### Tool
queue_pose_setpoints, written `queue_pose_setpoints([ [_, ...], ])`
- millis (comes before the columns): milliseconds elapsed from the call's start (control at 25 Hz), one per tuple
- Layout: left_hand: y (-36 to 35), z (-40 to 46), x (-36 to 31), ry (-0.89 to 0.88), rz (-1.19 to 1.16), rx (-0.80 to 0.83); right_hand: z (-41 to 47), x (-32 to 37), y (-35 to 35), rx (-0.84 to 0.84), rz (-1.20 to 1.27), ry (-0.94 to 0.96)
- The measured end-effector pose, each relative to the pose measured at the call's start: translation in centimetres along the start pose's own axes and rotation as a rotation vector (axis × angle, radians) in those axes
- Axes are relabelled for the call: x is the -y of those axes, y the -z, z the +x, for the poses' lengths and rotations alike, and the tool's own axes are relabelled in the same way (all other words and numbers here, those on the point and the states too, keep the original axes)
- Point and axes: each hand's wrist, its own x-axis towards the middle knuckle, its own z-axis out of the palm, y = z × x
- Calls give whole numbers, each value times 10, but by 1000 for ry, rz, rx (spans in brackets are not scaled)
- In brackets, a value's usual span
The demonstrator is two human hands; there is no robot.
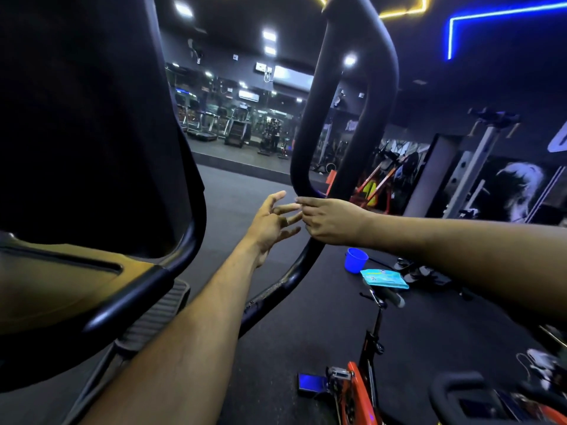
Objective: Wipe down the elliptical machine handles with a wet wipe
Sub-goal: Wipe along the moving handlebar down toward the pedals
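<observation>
Here, your left hand (270, 222) hangs with fingers spread, gripping nothing, just left of the looped elliptical handle (346, 96). Your right hand (329, 220) rests at the loop's base, fingertips apparently pinched together; any wipe there is indiscernible. A teal wet-wipe pack (385, 279) lies on the floor beside a blue cup (355, 260).

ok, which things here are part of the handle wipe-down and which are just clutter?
Job:
elliptical handle
wet wipe pack
left hand, fingers spread
right hand, at the handle's base; no wipe visible in it

Lying about:
blue cup
orange exercise bike
shoes on the floor
</observation>
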Motion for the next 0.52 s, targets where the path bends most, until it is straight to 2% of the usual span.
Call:
queue_pose_setpoints([
  [160,-3,2,4,3,19,10,-5,3,13,29,171,-15],
  [240,-3,4,6,7,28,3,-7,-1,25,45,375,-46],
  [280,-5,4,7,16,47,11,-11,-4,32,-5,512,-101],
  [360,-10,3,11,25,106,67,-22,-9,40,-290,643,-313],
  [440,-18,3,16,28,189,143,-39,-10,40,-574,618,-625],
  [520,-23,3,22,13,280,182,-48,-1,35,-659,628,-937],
])
